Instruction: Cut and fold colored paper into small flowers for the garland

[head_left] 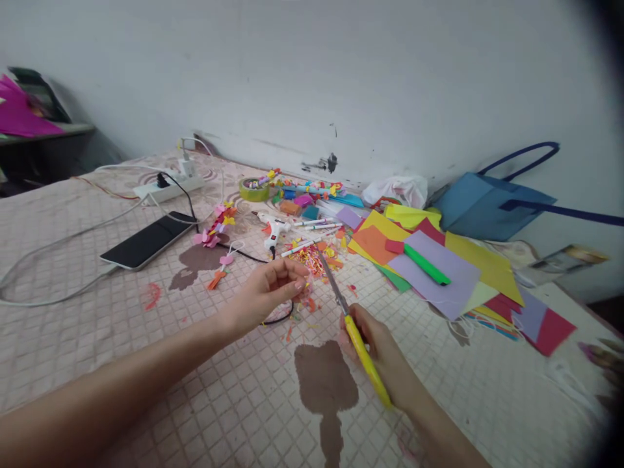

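My right hand [375,348] is wrapped round the yellow handles of a pair of scissors [363,354], whose metal blades point away toward the middle of the table. The blades look closed together. Just left of them, my left hand [280,286] has its fingers curled in a pinch; a tiny bit of something may be between the tips, too small to name. Under and beyond this hand lies a scatter of coloured paper scraps [319,263]. A white glue gun [275,233] rests behind my left hand, with its black cord curving under the wrist.
A tablet-like black device [151,240] and a white power strip [168,188] with cables lie left. Stacked coloured paper [439,270] with a green cutter-like tool [425,265] spreads right, near a blue bag [492,205]. Green tape [254,189] sits by the wall.
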The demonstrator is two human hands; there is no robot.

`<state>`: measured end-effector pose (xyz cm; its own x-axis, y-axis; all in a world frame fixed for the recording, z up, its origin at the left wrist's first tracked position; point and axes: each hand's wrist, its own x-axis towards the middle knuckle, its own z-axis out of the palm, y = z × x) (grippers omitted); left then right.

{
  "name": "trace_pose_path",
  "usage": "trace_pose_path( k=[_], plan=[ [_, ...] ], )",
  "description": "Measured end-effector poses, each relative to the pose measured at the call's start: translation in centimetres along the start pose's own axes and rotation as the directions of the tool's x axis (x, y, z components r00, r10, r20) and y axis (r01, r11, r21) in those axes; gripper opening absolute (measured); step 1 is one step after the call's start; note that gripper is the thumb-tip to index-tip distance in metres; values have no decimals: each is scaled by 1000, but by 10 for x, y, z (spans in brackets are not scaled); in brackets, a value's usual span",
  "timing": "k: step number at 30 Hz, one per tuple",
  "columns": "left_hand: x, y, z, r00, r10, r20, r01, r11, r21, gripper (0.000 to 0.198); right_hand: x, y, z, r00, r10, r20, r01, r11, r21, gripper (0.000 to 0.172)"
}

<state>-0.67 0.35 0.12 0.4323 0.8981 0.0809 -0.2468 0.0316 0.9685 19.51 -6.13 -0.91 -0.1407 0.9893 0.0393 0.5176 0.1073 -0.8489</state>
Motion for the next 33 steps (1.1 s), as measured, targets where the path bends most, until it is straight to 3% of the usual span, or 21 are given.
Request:
trace_pose_path(
  k=[12,33],
  plan=[
    [1,-3,-4,976,141,-166,-143,990,0,19,-1,2,6,1000,18,2,-16,939,-342,18],
    [0,0,-2,973,173,-156,-181,983,-34,17,-4,6,4,1000,-29,0,26,902,-432,18]
  ],
)
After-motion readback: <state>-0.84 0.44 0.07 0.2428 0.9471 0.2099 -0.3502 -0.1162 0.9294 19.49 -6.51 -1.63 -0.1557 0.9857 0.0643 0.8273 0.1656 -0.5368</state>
